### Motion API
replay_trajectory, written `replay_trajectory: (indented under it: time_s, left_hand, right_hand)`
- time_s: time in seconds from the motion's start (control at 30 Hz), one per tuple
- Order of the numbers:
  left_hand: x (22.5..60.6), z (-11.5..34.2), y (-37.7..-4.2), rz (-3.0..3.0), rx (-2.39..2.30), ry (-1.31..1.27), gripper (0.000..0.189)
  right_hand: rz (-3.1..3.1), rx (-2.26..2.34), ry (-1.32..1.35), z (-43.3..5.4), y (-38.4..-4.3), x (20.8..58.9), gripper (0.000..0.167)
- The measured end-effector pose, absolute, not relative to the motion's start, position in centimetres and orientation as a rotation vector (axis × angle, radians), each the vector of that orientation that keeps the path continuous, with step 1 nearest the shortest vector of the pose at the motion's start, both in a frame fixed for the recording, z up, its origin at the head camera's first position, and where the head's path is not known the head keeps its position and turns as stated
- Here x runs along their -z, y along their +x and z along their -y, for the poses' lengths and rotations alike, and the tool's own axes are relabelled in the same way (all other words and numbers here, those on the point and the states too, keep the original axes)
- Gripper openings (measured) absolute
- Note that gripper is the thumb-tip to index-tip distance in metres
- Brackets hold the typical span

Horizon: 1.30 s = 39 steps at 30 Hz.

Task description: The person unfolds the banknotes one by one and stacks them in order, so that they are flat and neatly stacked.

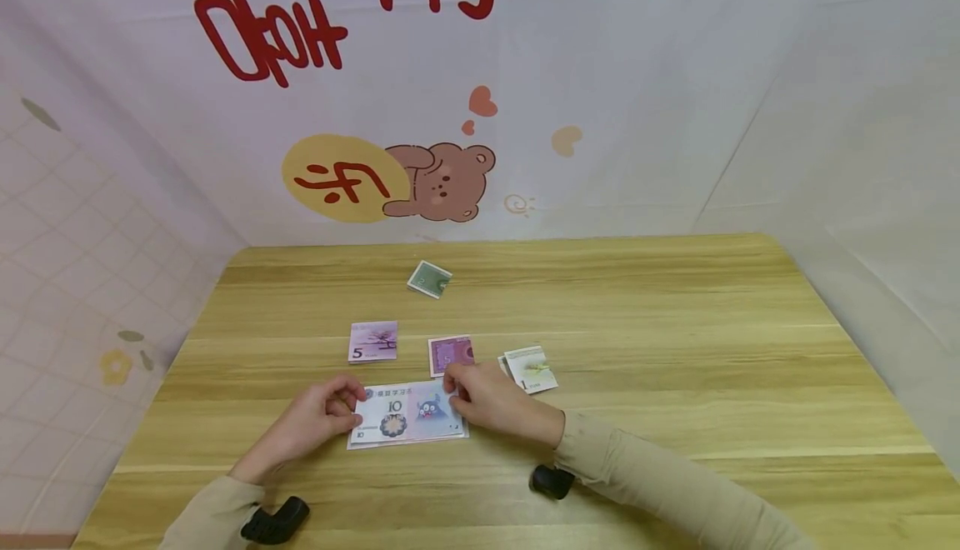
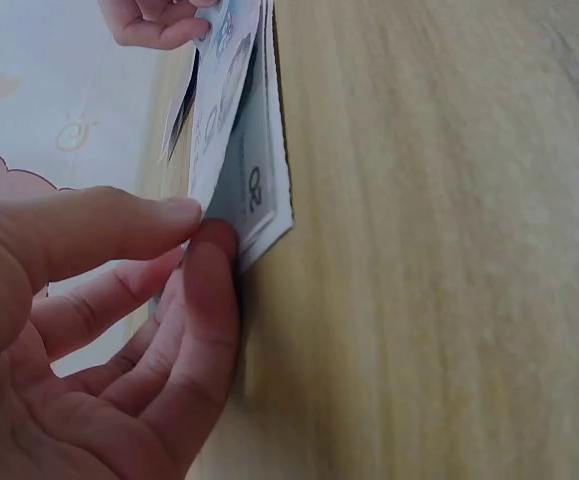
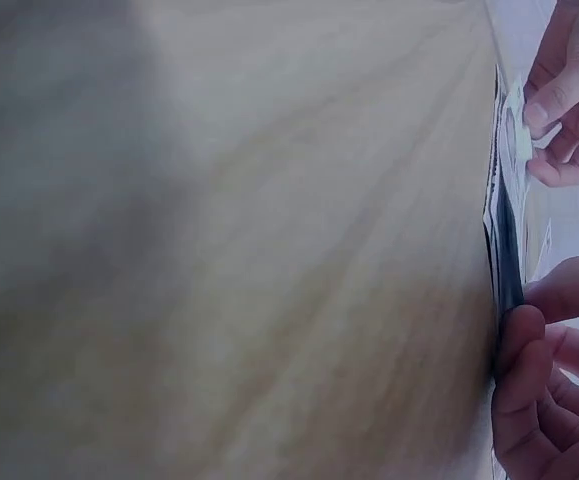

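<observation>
A pale blue and pink play banknote marked 10 (image 1: 393,412) is at the front middle of the table. My left hand (image 1: 311,423) pinches its left edge between thumb and forefinger. The right hand (image 1: 501,404) pinches the right edge. In the left wrist view this note is raised at a tilt above another note (image 2: 254,185) lying flat beneath it. A purple note marked 5 (image 1: 373,342) lies behind the left hand. A magenta note (image 1: 450,354) lies just behind the right fingertips, and pale notes marked 1 (image 1: 532,369) lie beyond the right wrist.
Small green notes (image 1: 431,280) lie near the back of the wooden table (image 1: 675,350). Behind the table hangs a white cloth (image 1: 637,100) printed with a bear and red characters. Black wrist mounts (image 1: 276,522) sit at both cuffs.
</observation>
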State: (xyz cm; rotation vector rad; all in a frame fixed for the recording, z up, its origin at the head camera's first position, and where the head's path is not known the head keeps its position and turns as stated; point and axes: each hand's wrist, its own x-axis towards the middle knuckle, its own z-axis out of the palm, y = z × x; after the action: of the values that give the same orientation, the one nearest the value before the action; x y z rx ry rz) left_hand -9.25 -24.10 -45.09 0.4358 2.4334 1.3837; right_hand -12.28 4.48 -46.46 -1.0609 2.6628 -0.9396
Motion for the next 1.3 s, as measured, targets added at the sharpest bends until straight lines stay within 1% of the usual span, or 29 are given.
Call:
replay_trajectory:
  time_s: [0.13, 0.33, 0.47, 0.57, 0.67, 0.83, 1.03, 1.3]
  left_hand:
    - [44.9, 24.0, -9.3, -2.476, -1.324, 0.43, 0.022]
    - [44.6, 24.0, -9.6, -2.518, -1.246, 0.467, 0.014]
    - [44.4, 24.4, -10.1, -2.455, -1.279, 0.408, 0.011]
    - [44.2, 24.9, -10.7, -2.422, -1.346, 0.287, 0.014]
    - [43.9, 25.4, -11.4, -2.431, -1.428, 0.111, 0.017]
    - [43.6, 26.0, -12.4, -2.484, -1.501, -0.122, 0.02]
    - [43.8, 26.3, -13.2, -2.468, -1.504, -0.193, 0.026]
    - [44.2, 26.4, -13.9, -2.295, -1.668, -0.223, 0.037]
  right_hand:
    - [-2.674, 0.889, -1.028, -4.2, -12.3, 46.1, 0.012]
    - [-2.679, 0.816, -0.941, -4.0, -12.4, 45.9, 0.014]
    - [-2.635, 0.818, -0.955, -4.1, -12.8, 45.6, 0.011]
    - [-2.601, 0.834, -1.0, -4.0, -13.2, 45.3, 0.013]
    - [-2.581, 0.863, -1.039, -3.8, -13.6, 45.3, 0.016]
    - [-2.602, 0.898, -1.145, -2.8, -14.5, 45.2, 0.01]
    - [-2.587, 0.915, -1.171, -1.4, -15.8, 44.8, 0.006]
    - [-2.62, 1.034, -1.03, 0.3, -16.8, 45.1, 0.003]
